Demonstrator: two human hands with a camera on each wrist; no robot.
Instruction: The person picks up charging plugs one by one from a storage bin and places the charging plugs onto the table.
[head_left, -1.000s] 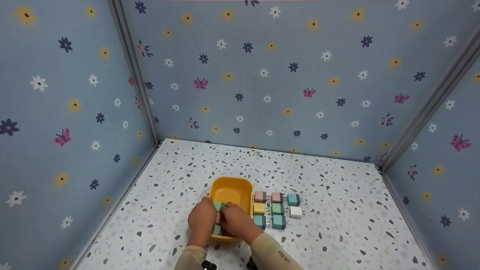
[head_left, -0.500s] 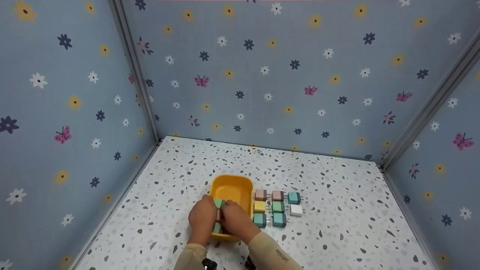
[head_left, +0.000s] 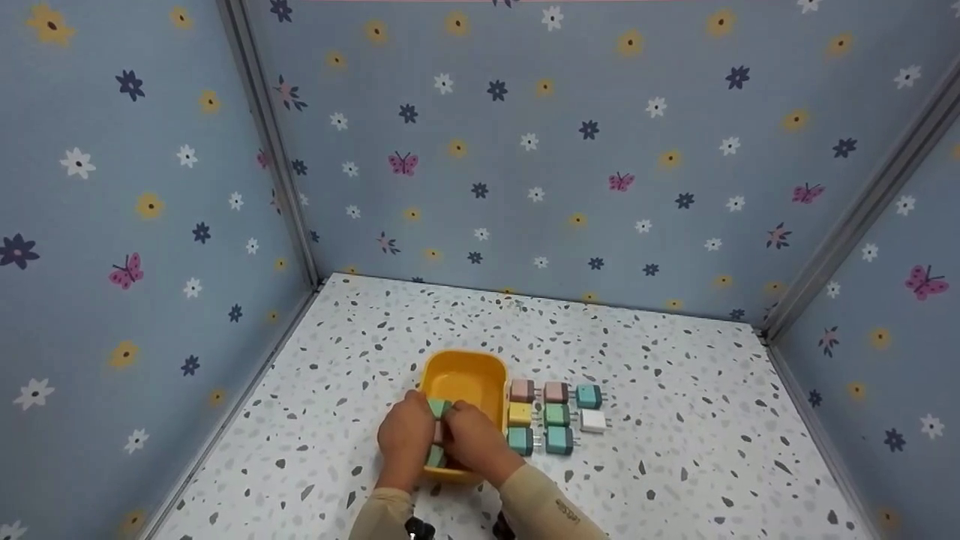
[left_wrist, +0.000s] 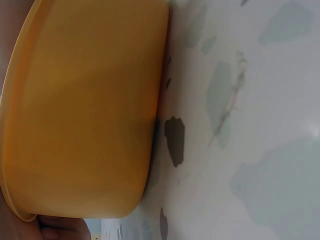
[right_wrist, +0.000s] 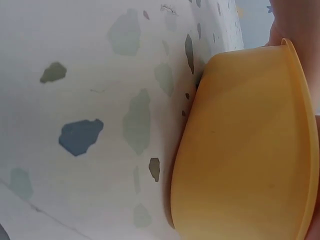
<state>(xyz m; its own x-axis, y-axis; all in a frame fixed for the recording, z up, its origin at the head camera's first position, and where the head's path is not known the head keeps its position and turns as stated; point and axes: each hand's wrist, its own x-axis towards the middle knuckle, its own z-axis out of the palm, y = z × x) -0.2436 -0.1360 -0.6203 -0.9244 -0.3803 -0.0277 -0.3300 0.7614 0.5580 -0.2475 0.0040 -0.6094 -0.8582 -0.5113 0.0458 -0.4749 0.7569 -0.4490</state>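
Note:
Both hands work over the near part of a yellow bin [head_left: 465, 362]. My left hand [head_left: 406, 436] lies across its left rim, and my right hand [head_left: 474, 439] reaches in from the right with its fingers curled. Between them shows a short column of small wall chargers: a green charger [head_left: 438, 407] at the far end, a pinkish charger [head_left: 438, 430] in the middle and another green charger [head_left: 435, 455] nearest me. The hands grip the chargers from either side; most fingertips are hidden. Each wrist view is filled mainly by the bin's outer wall [left_wrist: 85, 110].
Right of the bin, several wall chargers lie in rows with their prongs pointing right, among them a yellow charger [head_left: 520, 413] and a white charger [head_left: 592, 421]. The speckled tabletop [head_left: 697, 420] is enclosed by flower-patterned walls [head_left: 570, 150].
The head view shifts slightly. Both hands stay at the chargers in the bin with hardly any movement, and the rows on the right are unchanged.

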